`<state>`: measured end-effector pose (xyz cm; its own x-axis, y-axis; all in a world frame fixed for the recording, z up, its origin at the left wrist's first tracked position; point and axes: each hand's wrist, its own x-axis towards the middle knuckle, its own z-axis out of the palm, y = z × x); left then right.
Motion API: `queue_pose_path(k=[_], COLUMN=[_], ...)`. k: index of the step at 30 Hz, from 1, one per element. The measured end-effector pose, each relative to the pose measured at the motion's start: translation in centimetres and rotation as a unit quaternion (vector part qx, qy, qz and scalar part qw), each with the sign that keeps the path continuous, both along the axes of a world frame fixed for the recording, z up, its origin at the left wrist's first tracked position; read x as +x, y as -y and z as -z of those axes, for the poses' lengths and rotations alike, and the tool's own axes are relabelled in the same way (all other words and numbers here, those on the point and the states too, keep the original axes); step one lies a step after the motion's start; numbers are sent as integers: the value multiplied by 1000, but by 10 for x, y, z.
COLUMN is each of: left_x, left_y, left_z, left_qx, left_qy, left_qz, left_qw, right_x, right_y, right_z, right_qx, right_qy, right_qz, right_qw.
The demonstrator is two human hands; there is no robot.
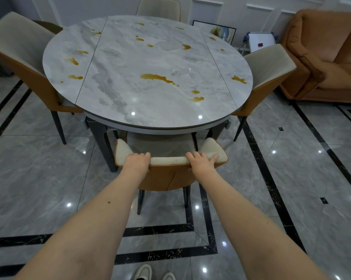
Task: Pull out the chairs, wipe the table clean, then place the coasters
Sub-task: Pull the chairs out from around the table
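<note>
Four chairs round stained table [150, 63]; L hand [137, 160] & R hand [201, 161] grip nearest chair [170, 160].

The counter [150, 63] is grey-white marble, blotched with amber-brown stains [157, 78]. The chairs [170, 174] have cream-beige cushions, orange backs and dark legs. The floor [39, 168] is glossy grey marble tile with black gold-veined border strips. The sofa [324, 55] is orange-tan.

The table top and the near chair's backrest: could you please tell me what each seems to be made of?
Table top: looks like polished marble or marble-look slab, grey veining and sharp light reflections. Near chair: top edge looks like cream woven fabric padding; its back shell looks like smooth orange leather or leatherette, with a seam.
</note>
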<state>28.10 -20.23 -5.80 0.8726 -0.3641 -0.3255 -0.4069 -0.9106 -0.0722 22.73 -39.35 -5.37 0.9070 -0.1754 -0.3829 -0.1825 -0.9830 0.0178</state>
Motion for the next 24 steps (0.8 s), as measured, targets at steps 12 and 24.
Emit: queue_pose_path(k=[12,24], left_x=[-4,-3], left_y=[-2,-4], left_z=[3,7], left_qx=[1,-14], left_qy=[33,46], left_qz=[17,18], left_qw=[999,999], right_x=[1,-2], right_y=[1,-6], right_z=[-3,-9], right_qx=[10,4], right_qy=[-10,-8], right_qz=[15,21], right_qw=[1000,1000])
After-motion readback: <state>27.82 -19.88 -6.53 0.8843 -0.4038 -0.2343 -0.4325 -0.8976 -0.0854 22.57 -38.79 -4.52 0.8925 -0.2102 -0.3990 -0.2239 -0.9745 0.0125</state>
